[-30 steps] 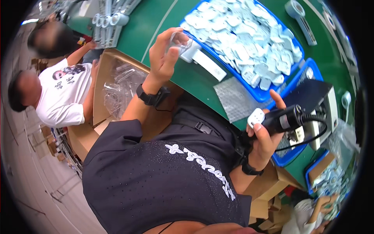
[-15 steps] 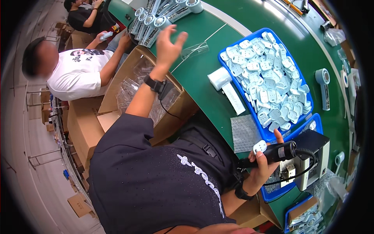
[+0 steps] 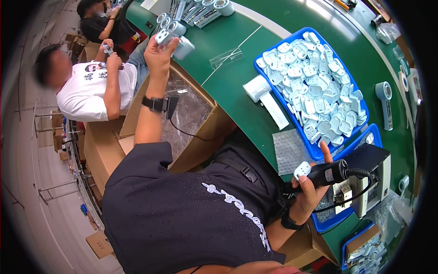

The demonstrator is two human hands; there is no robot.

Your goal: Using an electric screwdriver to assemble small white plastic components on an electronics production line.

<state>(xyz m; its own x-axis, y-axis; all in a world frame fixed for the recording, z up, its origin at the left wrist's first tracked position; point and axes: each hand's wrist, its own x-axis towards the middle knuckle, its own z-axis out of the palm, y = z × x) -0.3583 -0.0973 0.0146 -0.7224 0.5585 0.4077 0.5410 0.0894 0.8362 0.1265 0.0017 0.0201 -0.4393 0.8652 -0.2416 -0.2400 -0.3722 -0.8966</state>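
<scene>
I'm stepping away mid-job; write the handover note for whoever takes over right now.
Left hand: raised over the green bench, holding a white plastic housing.
Right hand: gripping a black corded power tool plus a small white plastic plate.
Stock: blue tray full of white plates; another white housing lies beside it.
Done: parts picked up.
Left: joining them; not yet begun.

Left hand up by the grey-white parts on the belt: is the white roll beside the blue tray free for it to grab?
Probably yes. The left hand already holds a grey-white plastic part, so it would need to set that down. The white roll lies bare on the green belt, nothing over it or between.
</scene>
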